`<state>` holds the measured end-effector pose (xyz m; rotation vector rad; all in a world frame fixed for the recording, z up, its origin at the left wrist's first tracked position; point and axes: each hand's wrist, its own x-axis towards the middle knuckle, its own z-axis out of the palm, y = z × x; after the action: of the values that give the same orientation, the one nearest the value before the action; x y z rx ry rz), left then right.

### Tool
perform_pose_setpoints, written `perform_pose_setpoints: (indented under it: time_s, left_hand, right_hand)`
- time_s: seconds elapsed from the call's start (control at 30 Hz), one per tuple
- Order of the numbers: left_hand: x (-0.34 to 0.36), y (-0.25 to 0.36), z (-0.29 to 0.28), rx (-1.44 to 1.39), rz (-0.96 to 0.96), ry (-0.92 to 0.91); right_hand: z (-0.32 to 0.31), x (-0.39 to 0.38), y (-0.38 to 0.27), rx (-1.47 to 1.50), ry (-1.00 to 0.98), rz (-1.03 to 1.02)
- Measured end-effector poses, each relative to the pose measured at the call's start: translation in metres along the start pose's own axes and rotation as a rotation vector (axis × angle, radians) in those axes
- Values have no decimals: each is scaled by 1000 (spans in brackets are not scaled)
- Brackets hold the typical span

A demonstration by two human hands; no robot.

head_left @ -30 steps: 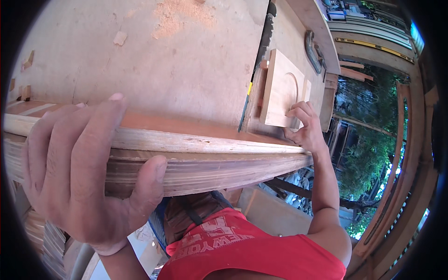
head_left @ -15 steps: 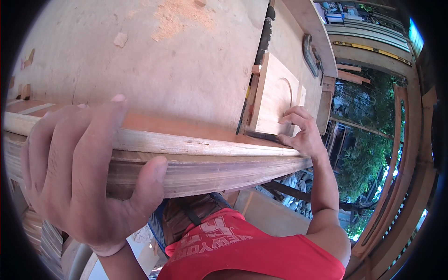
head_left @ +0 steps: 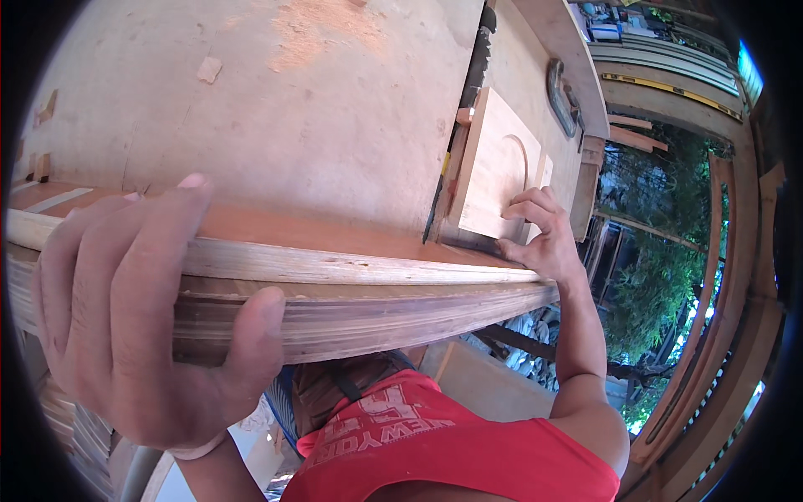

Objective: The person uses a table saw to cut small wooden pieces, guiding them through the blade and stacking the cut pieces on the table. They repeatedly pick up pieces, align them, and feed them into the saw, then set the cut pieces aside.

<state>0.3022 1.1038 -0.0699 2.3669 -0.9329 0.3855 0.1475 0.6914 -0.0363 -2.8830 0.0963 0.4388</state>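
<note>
A long plywood board (head_left: pixel 360 266) with an orange-brown top lies along the near edge of a pale wooden worktable (head_left: pixel 335 125). Below it runs a thick edge of stacked layers (head_left: pixel 376 322). My left hand (head_left: pixel 159 309) is wrapped round this edge from the near side, fingers over the top and thumb underneath. At the right end my right hand (head_left: pixel 544 234) clasps the board with bent fingers and thumb; its exact hold is partly hidden. Just beyond that hand sits a pale wooden panel (head_left: pixel 493 167) with a curved groove.
Wood shavings (head_left: pixel 326 33) and a small offcut (head_left: pixel 210 69) lie on the worktable. A dark gap (head_left: pixel 473 84) crosses it. A dark curved tool (head_left: pixel 560 96) rests far right. Beyond are a yellow spirit level (head_left: pixel 669 85), timber rails (head_left: pixel 711 335) and foliage (head_left: pixel 652 268).
My left hand has shifted slightly left along the board's edge, its thumb still below. My right hand stays at the right end in nearly the same pose.
</note>
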Motion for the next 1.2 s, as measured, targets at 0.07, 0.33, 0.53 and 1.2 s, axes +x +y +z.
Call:
perform_pose_setpoints:
  time_s: [0.07, 0.33, 0.53, 1.2]
  left_hand:
    - [-1, -2, 3, -26, 6, 17]
    - [0, -2, 3, -42, 17, 11]
    - [1, -1, -1, -29, 17, 12]
    - [3, 1, -1, -103, -44, -22]
  right_hand:
    - [0, 1, -1, -32, -4, -22]
    - [-1, 2, -2, -68, -28, -24]
    - [-3, 3, -2, -61, -9, -49]
    - [-1, 1, -5, -50, -3, -6]
